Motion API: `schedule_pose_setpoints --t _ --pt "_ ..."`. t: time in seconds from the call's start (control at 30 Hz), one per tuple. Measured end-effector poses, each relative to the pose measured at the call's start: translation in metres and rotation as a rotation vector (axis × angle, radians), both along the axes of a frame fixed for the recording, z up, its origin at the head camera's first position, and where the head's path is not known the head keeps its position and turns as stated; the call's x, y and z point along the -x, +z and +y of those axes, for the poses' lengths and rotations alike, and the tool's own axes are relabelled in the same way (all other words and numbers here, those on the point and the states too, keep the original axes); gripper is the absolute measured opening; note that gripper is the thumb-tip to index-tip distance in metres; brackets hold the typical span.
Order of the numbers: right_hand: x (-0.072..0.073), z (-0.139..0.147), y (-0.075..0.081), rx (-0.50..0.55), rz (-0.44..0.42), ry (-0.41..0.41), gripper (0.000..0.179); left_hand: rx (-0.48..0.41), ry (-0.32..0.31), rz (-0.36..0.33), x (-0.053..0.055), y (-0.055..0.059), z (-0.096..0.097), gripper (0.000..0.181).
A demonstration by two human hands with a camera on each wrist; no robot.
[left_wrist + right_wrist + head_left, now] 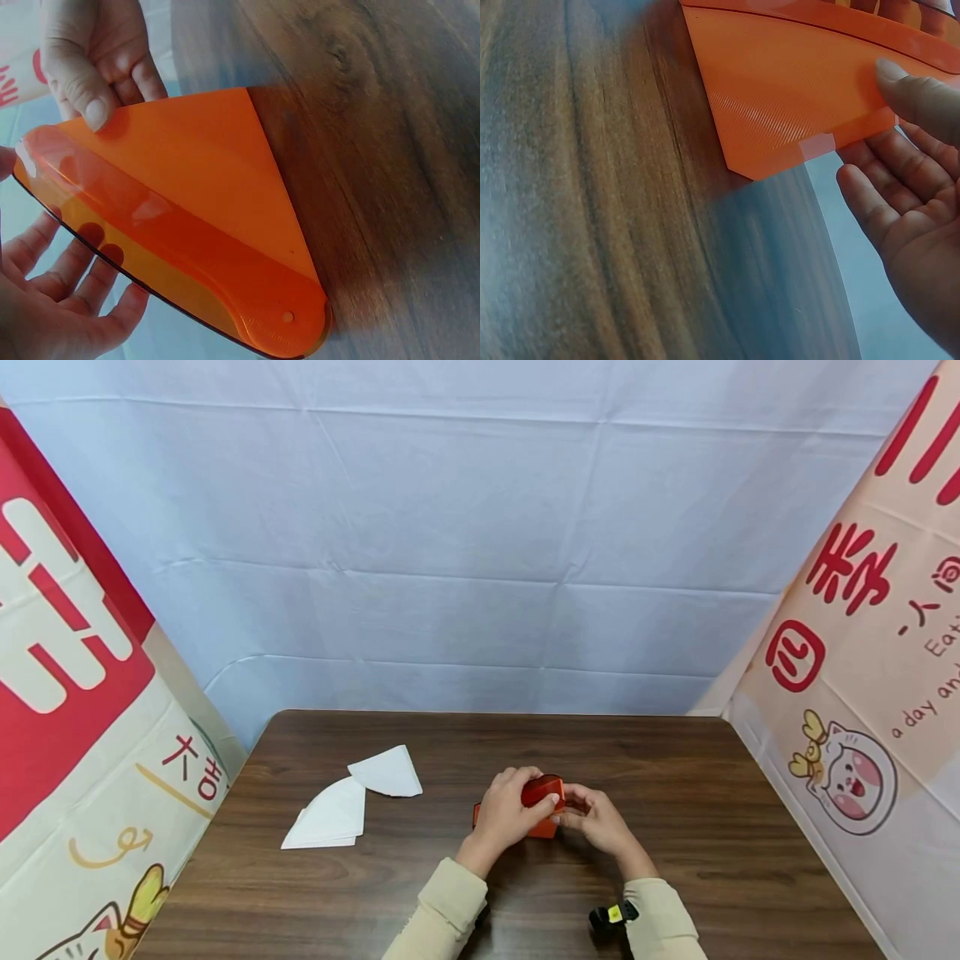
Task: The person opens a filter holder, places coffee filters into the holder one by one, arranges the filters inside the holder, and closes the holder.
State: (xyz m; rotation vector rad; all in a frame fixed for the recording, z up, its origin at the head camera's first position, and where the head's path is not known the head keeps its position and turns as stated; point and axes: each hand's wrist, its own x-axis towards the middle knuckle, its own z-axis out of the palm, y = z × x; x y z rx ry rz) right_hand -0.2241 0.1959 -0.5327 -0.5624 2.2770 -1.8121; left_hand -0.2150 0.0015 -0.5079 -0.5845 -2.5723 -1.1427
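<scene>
I have the left hand (504,812) gripping the translucent cover (154,212) of the orange fan-shaped case (202,161) over the middle of the wooden table (690,793), and the right hand (597,820) pinching the case's edge; my feed shows fan-shaped white papers (333,814) on the table's left side

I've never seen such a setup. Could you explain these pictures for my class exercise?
No machine here: one person works with a bare left hand and right hand. The wide picture comes from a camera on the head, looking forward and down at the table; the two close-ups are taken from the left and right wrists. On the table, toward the left, lie white fan-shaped sheets. Both hands grip an orange case with a see-through section, the right pinching its edge between thumb and fingers.
</scene>
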Motion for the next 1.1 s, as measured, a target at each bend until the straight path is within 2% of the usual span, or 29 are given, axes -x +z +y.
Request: schedule_pose_setpoints --t 0.07,0.2,0.3,0.37,0.6,0.73,0.93,1.1 --pt "-0.004 -0.003 0.007 -0.010 0.000 -0.011 0.041 0.004 -0.009 0.006 0.001 0.002 -0.002 0.039" --pt "-0.004 -0.004 0.008 -0.035 0.008 -0.033 0.042 0.005 -0.028 0.044 0.003 0.005 -0.006 0.037" --pt "-0.001 -0.003 0.002 -0.052 0.009 -0.043 0.043 -0.012 -0.029 0.054 0.003 0.005 -0.008 0.036" --pt "-0.002 -0.004 0.005 -0.056 0.012 -0.044 0.042 -0.028 -0.027 0.054 0.003 0.004 -0.009 0.035" --pt "-0.013 -0.009 0.029 -0.078 0.022 -0.045 0.039 -0.071 -0.048 0.011 0.004 0.005 -0.013 0.036" --pt "-0.016 -0.011 0.034 -0.090 0.011 -0.056 0.040 -0.111 -0.063 -0.012 0.006 0.007 -0.019 0.036" --pt "-0.014 -0.009 0.030 -0.094 0.016 -0.067 0.040 -0.169 -0.092 -0.030 0.007 0.006 -0.029 0.038" --pt "-0.007 -0.005 0.015 -0.091 0.037 -0.058 0.042 -0.198 -0.102 -0.033 0.008 0.005 -0.036 0.037"
